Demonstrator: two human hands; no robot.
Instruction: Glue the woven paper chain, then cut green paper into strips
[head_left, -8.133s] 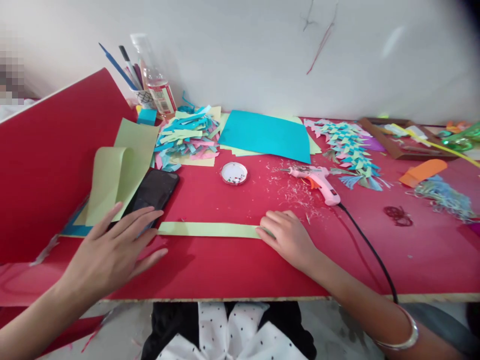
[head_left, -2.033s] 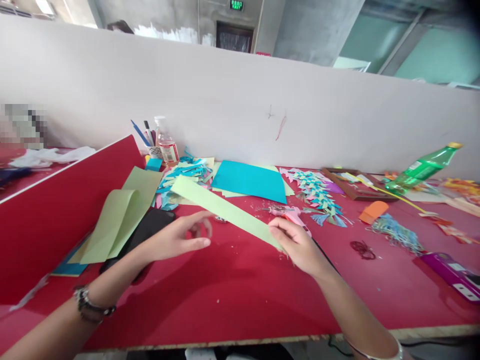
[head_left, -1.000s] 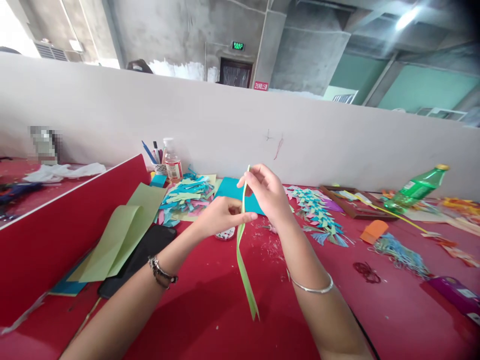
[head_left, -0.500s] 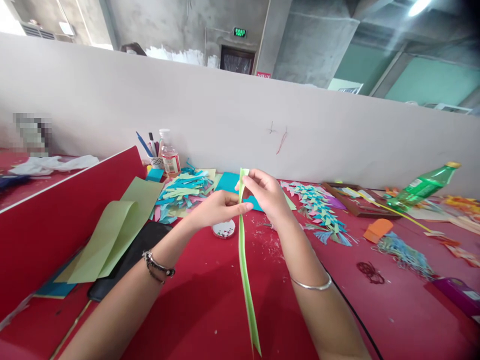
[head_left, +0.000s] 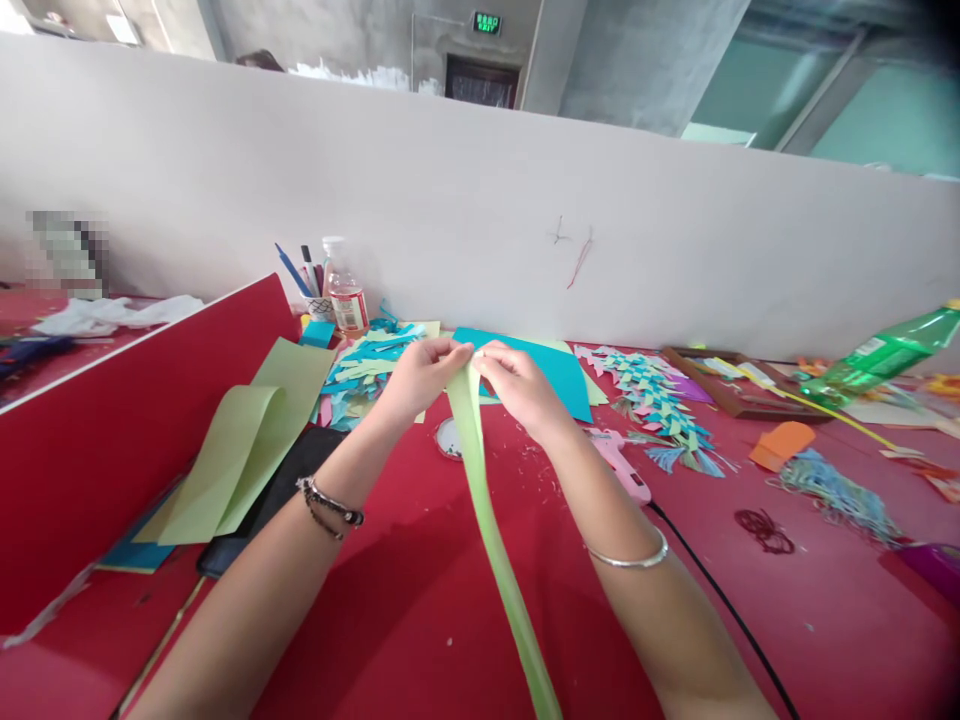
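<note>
A long light-green paper strip hangs from my two hands toward the front edge of the view. My left hand pinches its top end between thumb and fingers. Close beside it, my right hand pinches the same end, the fingertips of both hands almost touching. Below them a small round white dish with tiny dark bits is partly covered by the strip. Behind my hands lies a blue paper sheet.
Cut paper strips lie in a heap at left, near a bottle and folded green paper. At right are a pink glue gun, a woven paper string, blue tassels and a tilted green bottle.
My hands have moved together at the strip's top end, and the strip has turned its broader face toward me. The view has shifted slightly; the blue sheet and glue gun show more.
</note>
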